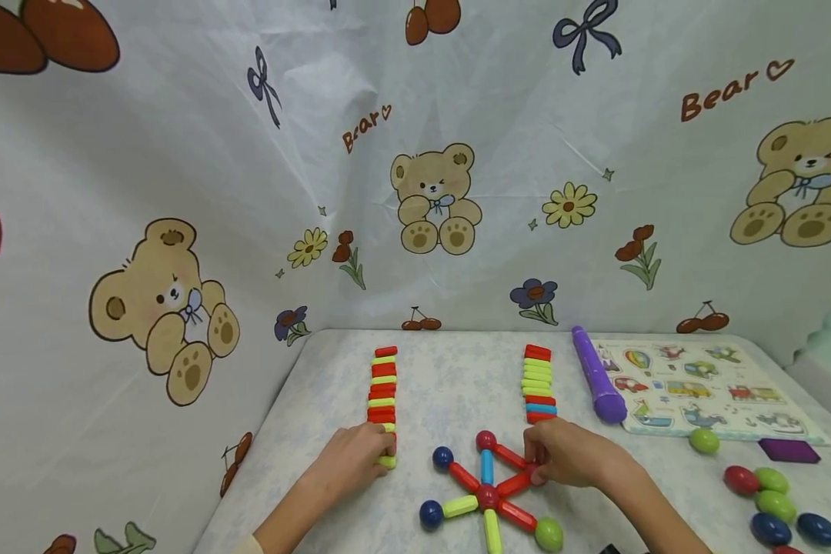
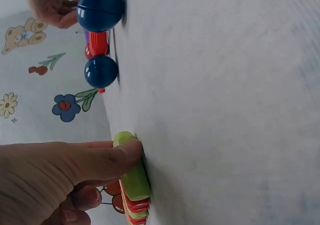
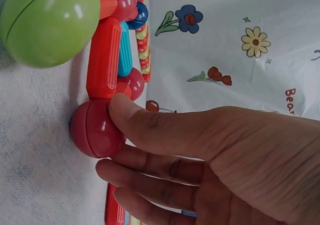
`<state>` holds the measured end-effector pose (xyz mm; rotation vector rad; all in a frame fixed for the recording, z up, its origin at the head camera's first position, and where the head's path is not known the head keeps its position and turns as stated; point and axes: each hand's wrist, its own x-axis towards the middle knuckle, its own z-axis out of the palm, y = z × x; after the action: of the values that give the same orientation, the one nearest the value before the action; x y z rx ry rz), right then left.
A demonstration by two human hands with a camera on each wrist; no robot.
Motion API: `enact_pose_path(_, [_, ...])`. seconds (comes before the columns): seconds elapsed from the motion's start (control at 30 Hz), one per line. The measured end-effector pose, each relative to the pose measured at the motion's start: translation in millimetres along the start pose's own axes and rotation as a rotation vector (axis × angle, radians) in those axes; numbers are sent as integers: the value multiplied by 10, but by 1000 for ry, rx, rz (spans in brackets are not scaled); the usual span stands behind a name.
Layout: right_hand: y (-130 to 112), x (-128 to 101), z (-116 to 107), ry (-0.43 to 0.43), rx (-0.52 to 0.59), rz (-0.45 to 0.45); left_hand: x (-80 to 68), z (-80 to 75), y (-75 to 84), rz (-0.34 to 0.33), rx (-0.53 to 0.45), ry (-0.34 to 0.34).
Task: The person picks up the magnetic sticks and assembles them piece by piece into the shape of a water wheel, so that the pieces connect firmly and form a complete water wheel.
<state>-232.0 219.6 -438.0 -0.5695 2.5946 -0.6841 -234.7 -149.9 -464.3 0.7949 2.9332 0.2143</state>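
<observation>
My left hand point(image 1: 355, 454) is at the near end of a left column of red and yellow-green sticks point(image 1: 382, 388). Its thumb and fingers pinch the last yellow-green stick point(image 2: 135, 183), which lies on the table. On the right, my right hand point(image 1: 573, 455) holds a red ball point(image 3: 96, 130) between thumb and fingers. That ball joins two red sticks of a flat figure, whose sticks spread from a central red ball point(image 1: 487, 496). Blue balls point(image 1: 431, 514), a green ball point(image 1: 548, 533) and another red ball point(image 1: 485, 440) cap other sticks.
A second column of sticks point(image 1: 537, 377) lies beyond my right hand. Right of it are a purple microphone-shaped stick point(image 1: 595, 373) and a picture board point(image 1: 709, 388). Several loose green, red and blue balls point(image 1: 771, 528) and a purple block point(image 1: 789, 451) lie at the right.
</observation>
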Motion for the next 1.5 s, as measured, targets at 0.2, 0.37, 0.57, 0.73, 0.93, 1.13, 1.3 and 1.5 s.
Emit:
enact_pose_path(0.2, [5, 8, 29, -1, 13, -20, 12, -36, 58, -16, -3, -48])
enact_pose_path(0.37, [-8, 23, 39, -5, 19, 5, 79, -94, 168, 2, -12, -3])
enact_pose_path(0.57, [-26, 28, 34, -4, 9, 42, 302, -155, 414, 75, -88, 145])
enact_pose_path(0.73, [-32, 22, 23, -2, 13, 42, 550, -154, 616, 101, -217, 162])
enact_pose_path(0.93, [-31, 21, 20, -4, 15, 53, 733, -83, 755, 133, -293, 131])
enact_pose_path(1.13, [-34, 18, 22, 0, 13, 40, 772, 5, 787, 103, -232, 101])
enact_pose_path(1.3, [-29, 7, 34, -4, 29, 47, 752, 67, 777, 88, -223, 81])
enact_pose_path(1.5, [-5, 9, 50, -4, 25, 28, 737, 93, 791, 84, -219, 49])
